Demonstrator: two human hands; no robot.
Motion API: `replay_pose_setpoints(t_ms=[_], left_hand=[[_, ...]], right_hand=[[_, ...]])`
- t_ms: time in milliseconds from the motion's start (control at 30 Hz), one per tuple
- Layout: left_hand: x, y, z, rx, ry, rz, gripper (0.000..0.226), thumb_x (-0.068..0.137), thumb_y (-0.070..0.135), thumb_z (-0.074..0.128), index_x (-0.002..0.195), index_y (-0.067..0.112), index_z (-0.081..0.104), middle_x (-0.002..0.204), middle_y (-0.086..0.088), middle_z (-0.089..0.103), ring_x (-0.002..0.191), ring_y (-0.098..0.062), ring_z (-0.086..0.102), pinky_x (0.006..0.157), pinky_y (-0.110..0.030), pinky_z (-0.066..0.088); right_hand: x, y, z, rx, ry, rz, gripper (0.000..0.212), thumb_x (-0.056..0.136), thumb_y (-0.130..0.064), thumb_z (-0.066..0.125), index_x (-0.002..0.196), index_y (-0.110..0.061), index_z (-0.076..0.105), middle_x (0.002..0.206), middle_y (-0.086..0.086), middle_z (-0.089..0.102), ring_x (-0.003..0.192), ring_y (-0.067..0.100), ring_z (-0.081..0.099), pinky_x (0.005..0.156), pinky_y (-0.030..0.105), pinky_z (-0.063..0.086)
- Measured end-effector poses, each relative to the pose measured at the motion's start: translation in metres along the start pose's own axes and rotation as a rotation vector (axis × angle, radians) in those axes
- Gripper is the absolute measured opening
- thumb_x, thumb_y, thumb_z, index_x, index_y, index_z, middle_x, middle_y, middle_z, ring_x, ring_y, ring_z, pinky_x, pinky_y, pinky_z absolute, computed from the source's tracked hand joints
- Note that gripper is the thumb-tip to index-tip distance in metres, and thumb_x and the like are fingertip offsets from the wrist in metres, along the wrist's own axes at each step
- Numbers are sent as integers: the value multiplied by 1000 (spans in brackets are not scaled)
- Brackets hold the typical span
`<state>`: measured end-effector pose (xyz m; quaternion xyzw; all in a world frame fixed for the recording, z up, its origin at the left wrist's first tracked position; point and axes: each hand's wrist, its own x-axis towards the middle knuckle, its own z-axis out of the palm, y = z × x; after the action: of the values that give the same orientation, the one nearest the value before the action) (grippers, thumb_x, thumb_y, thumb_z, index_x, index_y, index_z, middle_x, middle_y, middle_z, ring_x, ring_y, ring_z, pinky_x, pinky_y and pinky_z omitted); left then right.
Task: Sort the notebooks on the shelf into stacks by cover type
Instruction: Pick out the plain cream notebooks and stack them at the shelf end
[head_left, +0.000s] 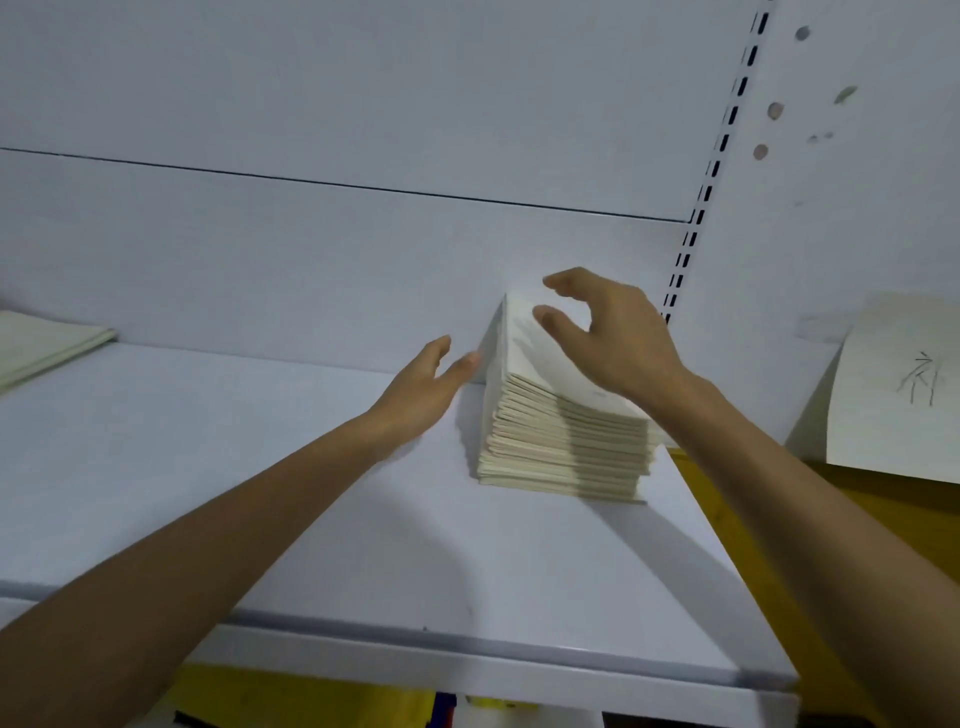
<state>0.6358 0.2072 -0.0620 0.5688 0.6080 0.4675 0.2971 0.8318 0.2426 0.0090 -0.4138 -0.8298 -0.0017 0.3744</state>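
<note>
A tall stack of cream-covered notebooks (561, 441) stands on the white shelf (260, 493), near its right end and against the back panel. My left hand (423, 387) is stretched out flat beside the stack, and its fingertips touch the stack's left side near the top. Over the top notebook hovers my right hand (608, 332), fingers spread and loosely bent, holding nothing. I cannot tell whether it touches the cover. A second, low pile of pale notebooks (47, 345) lies at the far left of the shelf.
A slotted upright rail (711, 176) runs up the back panel right of the stack. A sheet of paper with a pencil scribble (904, 389) leans at the right over a yellow surface (852, 514). Coloured items show below the shelf's front edge (467, 670).
</note>
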Motion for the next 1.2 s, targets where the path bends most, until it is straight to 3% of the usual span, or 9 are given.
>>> replay_pose_setpoints(t_ms=[133, 300, 500, 767, 867, 967, 1133, 1200], left_hand=[[-23, -6, -44, 303, 63, 161, 70, 92, 52, 48, 150, 25, 19, 156, 7, 24, 142, -12, 24, 110, -31, 25], [-85, -25, -134, 907, 179, 327, 65, 96, 49, 40, 151, 23, 16, 158, 7, 19, 145, -11, 17, 113, -30, 22], [-168, -70, -250, 1130, 227, 240, 65, 97, 51, 34, 152, 23, 13, 160, 5, 11, 147, -13, 9, 116, -31, 13], [-260, -123, -359, 966, 267, -14, 62, 94, 52, 43, 149, 28, 25, 157, 10, 20, 145, -9, 14, 115, -32, 18], [-273, -139, -384, 850, 305, -57, 59, 93, 50, 48, 146, 29, 32, 153, 11, 31, 140, -10, 27, 112, -33, 27], [-279, -152, -400, 554, 326, -60, 53, 91, 41, 55, 140, 25, 42, 142, 6, 47, 126, -9, 45, 104, -34, 43], [-271, -165, -428, 349, 376, 4, 38, 92, 36, 55, 129, 27, 52, 125, 12, 59, 110, 3, 54, 94, -14, 42], [-261, -168, -443, 331, 397, 24, 33, 92, 36, 54, 124, 27, 55, 119, 12, 62, 106, 2, 57, 93, -14, 45]], right_hand=[[-1, -60, 16, -95, -11, -80, 43, 95, -45, 47, 133, -25, 49, 132, -5, 56, 121, 16, 50, 89, 30, 39], [-5, -146, 56, -55, -83, -110, 45, 95, -47, 46, 134, -25, 48, 131, -2, 57, 122, 18, 50, 94, 36, 41], [-25, -265, 132, 8, -200, -229, 45, 94, -48, 46, 133, -25, 48, 132, -4, 56, 121, 17, 50, 93, 34, 42], [-41, -394, 217, 103, -383, -373, 44, 94, -49, 46, 131, -25, 50, 132, -3, 56, 120, 19, 50, 95, 36, 43], [-39, -420, 239, 103, -429, -400, 44, 94, -49, 46, 130, -26, 51, 133, -3, 55, 120, 18, 50, 95, 34, 41], [-28, -437, 262, 106, -454, -411, 43, 93, -49, 46, 129, -26, 52, 133, -4, 55, 120, 18, 50, 95, 34, 40], [13, -468, 312, 192, -492, -338, 40, 93, -47, 49, 124, -22, 56, 129, -1, 59, 112, 18, 55, 89, 32, 44], [34, -480, 333, 223, -513, -309, 38, 94, -44, 50, 123, -20, 57, 127, 0, 59, 110, 18, 56, 87, 31, 45]])
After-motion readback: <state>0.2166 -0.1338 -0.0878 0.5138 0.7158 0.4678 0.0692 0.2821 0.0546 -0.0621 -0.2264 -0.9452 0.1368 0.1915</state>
